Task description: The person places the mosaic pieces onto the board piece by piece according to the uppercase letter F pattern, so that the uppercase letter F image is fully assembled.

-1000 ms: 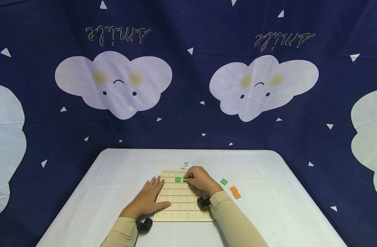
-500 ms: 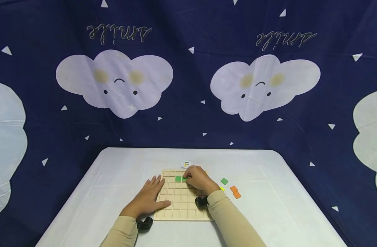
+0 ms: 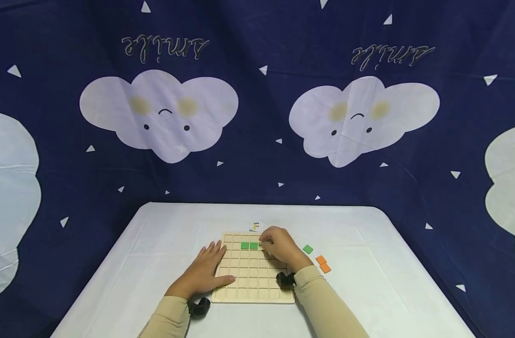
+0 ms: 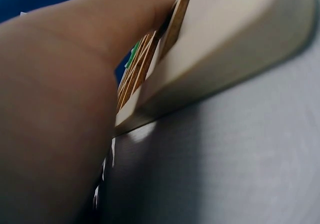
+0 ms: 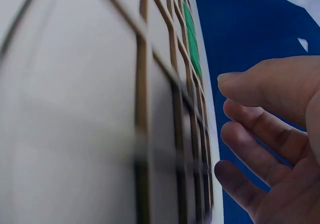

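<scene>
A pale wooden grid board point(image 3: 253, 284) lies on the table. Two green square tiles point(image 3: 249, 246) sit side by side in cells of its second row from the far edge. My left hand point(image 3: 203, 270) rests along the board's left side, fingers spread; its thumb point(image 4: 145, 7) lies on the edge in the left wrist view. Just right of the green tiles, my right hand point(image 3: 281, 245) hovers over the board's far right. In the right wrist view its fingers point(image 5: 260, 144) are loosely bent, with nothing seen between them and the thumb.
A small printed card point(image 3: 256, 226) with a coloured grid pattern lies beyond the board. Right of the board are a loose green tile point(image 3: 307, 249) and two touching orange tiles point(image 3: 322, 264). A dark blue cloud-patterned cloth point(image 3: 257, 183) hangs behind the table.
My right hand has let go of the second green tile, which now lies in its cell, and has moved slightly right. A yellow piece seen earlier beside the right wrist is hidden. The left hand stays put.
</scene>
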A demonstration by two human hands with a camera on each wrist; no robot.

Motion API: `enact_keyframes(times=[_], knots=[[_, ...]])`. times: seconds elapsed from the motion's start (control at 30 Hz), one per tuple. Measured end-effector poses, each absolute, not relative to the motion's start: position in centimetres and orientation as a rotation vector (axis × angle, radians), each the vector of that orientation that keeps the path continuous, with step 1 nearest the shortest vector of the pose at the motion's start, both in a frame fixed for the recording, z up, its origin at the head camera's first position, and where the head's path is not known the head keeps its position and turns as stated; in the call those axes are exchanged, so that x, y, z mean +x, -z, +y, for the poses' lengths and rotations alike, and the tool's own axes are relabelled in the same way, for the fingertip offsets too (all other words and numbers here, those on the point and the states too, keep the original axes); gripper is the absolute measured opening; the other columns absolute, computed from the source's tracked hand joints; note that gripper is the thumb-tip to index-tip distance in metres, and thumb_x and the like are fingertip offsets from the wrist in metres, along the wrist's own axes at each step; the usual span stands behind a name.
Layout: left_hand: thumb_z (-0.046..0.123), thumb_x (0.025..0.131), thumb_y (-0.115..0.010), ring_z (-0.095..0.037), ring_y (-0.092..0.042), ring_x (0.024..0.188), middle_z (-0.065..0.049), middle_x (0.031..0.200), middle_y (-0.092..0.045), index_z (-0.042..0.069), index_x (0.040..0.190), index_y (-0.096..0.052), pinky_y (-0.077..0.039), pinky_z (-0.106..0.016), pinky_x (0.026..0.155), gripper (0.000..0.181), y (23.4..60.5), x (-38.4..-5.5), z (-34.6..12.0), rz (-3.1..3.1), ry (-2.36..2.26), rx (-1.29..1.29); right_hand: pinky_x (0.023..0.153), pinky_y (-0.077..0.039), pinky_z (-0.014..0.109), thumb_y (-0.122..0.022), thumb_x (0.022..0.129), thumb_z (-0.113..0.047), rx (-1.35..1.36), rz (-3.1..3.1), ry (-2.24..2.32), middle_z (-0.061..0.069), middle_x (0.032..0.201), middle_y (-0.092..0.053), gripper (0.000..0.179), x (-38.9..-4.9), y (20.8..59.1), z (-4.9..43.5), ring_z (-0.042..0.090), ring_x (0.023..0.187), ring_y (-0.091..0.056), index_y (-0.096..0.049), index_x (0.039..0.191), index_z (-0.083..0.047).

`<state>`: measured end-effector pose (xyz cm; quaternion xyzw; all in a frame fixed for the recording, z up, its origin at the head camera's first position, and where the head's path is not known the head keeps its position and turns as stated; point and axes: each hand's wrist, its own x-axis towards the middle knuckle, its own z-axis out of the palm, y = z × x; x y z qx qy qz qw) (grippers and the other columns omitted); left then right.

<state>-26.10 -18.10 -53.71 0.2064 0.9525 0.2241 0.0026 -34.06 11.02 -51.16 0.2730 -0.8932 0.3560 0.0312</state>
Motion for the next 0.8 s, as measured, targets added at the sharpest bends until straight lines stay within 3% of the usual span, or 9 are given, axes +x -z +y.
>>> enact_keyframes(times=[0.47, 0.8], knots=[[0.071, 0.09, -0.067, -0.043, -0.017, 0.156, -0.024, 0.169, -0.025, -0.003, 0.161, -0.037, -0.01, -0.057, 0.126, 0.107, 53.9, -26.0, -18.4, 2.989, -0.717, 0.663, 0.102, -0.052, 0.052, -0.083, 0.089, -0.003, 0.453, -2.78, -0.994, 0.008, 0.115, -0.071, 0.012, -33.0, 51.7, 20.1, 0.033, 0.116, -0.066, -0.08, 0.099, -0.009], [0.071, 0.09, -0.067, -0.043, -0.017, 0.156, -0.025, 0.168, -0.025, -0.004, 0.16, -0.037, -0.009, -0.056, 0.126, 0.107, 54.0, -26.2, -18.1, 2.984, -0.72, 0.677, 0.103, -0.049, 0.058, -0.087, 0.086, -0.011, 0.239, -2.865, -0.962, 0.012, 0.117, -0.069, 0.012, -32.0, 52.3, 22.6, 0.04, 0.118, -0.063, -0.08, 0.096, -0.011]])
